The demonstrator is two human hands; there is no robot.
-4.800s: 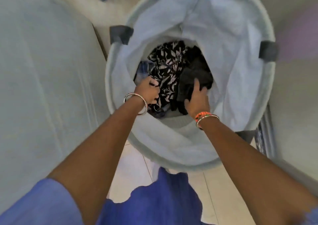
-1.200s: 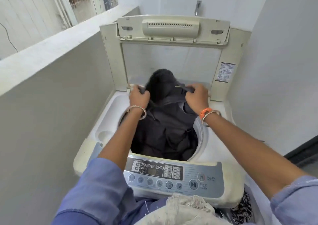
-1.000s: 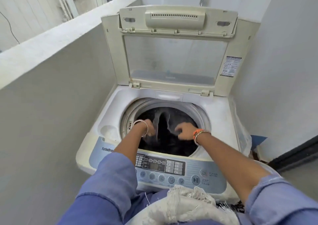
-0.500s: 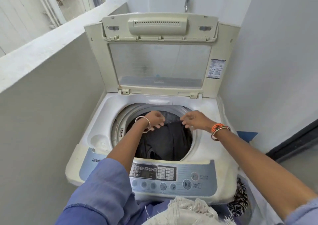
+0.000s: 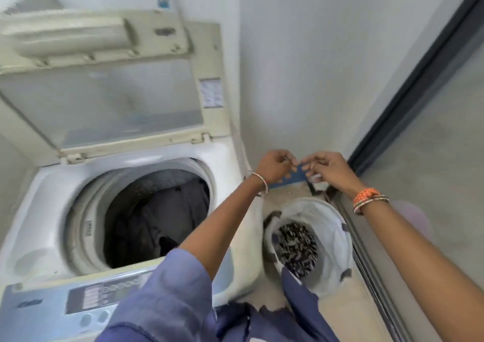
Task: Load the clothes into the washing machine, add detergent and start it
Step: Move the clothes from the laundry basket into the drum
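Cream top-loading washing machine (image 5: 47,184), lid up, fills the left; dark grey garments (image 5: 167,216) already lie in its drum. Right of it on the floor, between machine and dark-framed glass door (image 5: 419,85), stands the round white fabric laundry basket (image 5: 337,239), black-and-white patterned cloth (image 5: 297,247) at its bottom. Basket lies below and nearer than both hands, mouth up, open from above. Left hand (image 5: 275,165) and right hand (image 5: 328,170) are raised together, fingers curled; whether they pinch anything, cannot tell. Right hand looks nearer the basket.
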